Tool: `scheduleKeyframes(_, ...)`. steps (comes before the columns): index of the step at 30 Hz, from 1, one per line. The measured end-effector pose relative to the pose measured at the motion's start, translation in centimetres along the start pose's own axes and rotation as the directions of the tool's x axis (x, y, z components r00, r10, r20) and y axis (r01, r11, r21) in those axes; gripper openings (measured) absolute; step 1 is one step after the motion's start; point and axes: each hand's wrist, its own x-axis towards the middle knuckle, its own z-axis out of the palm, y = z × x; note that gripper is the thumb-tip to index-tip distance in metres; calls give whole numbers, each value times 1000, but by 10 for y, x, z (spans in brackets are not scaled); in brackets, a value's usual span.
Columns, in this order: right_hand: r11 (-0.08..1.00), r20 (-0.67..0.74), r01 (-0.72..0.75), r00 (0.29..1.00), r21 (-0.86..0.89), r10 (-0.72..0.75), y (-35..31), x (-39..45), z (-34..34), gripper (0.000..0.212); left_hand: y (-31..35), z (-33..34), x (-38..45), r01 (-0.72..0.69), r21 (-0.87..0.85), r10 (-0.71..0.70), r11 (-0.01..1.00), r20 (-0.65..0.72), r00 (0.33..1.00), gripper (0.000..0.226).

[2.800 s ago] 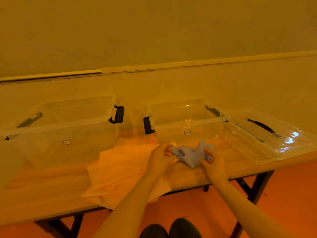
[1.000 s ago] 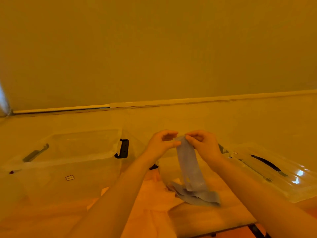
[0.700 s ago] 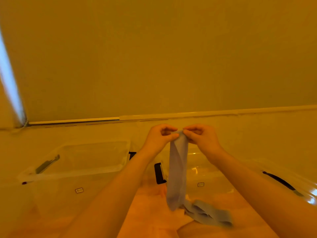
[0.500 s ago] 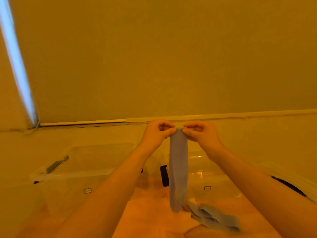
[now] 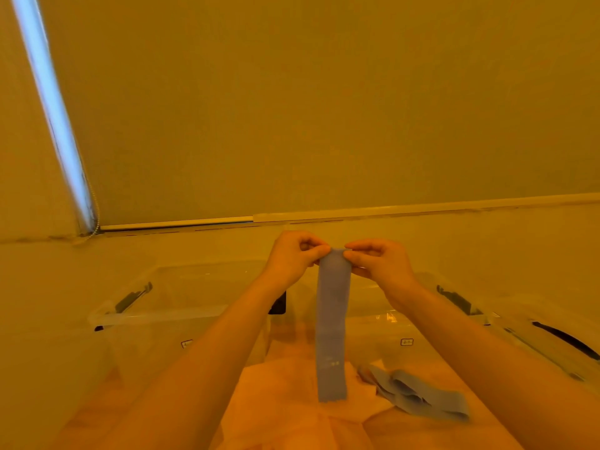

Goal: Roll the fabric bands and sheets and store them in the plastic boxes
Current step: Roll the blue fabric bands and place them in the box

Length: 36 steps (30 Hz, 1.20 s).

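Blue band hanging between hands

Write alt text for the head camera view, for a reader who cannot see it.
Two hands, left hand and right hand, pinch the top of a hanging blue band above a table; another band lies there before clear plastic boxes.

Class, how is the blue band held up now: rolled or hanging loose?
Hanging loose: the blue band dangles flat from both hands, left hand, right hand.
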Motion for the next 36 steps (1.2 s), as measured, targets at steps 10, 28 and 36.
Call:
scheduleKeyframes(10, 999, 5, -20, 1000, 28, 20, -3, -3, -4, 14, 0, 3, -3, 30, -26, -29, 999, 17, 999, 9)
scheduleKeyframes(28, 1000, -59, -26, 998, 2, 26, 1, -6, -3, 14, -11, 15, -4, -30, -66, 34, 997, 75, 997, 14)
scheduleKeyframes(36, 999, -19, -6, 1000, 33, 6, 7, -6, -7, 10, -16, 21, -5, -8, -67, 12, 998, 61, 998, 20)
